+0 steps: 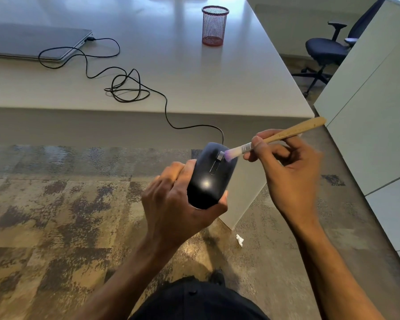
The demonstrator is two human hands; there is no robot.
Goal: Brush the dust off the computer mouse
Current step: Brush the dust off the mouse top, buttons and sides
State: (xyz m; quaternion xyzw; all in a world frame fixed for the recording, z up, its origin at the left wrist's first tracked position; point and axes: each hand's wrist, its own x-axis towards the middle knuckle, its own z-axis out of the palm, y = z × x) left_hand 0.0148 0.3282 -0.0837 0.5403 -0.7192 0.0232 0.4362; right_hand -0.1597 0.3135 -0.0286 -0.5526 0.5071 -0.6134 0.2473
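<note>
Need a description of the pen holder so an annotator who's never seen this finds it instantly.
Start at the big pale desk. Go to its far right part, well beyond the closed laptop and coiled mouse cable. The red wire-mesh pen cup stands upright there alone, the only red, see-through object.

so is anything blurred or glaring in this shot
Head view: the right hand and brush are motion-blurred; a bright glare spot sits on the mouse; the table shows soft reflections, and its edges bow from the wide-angle lens.
</note>
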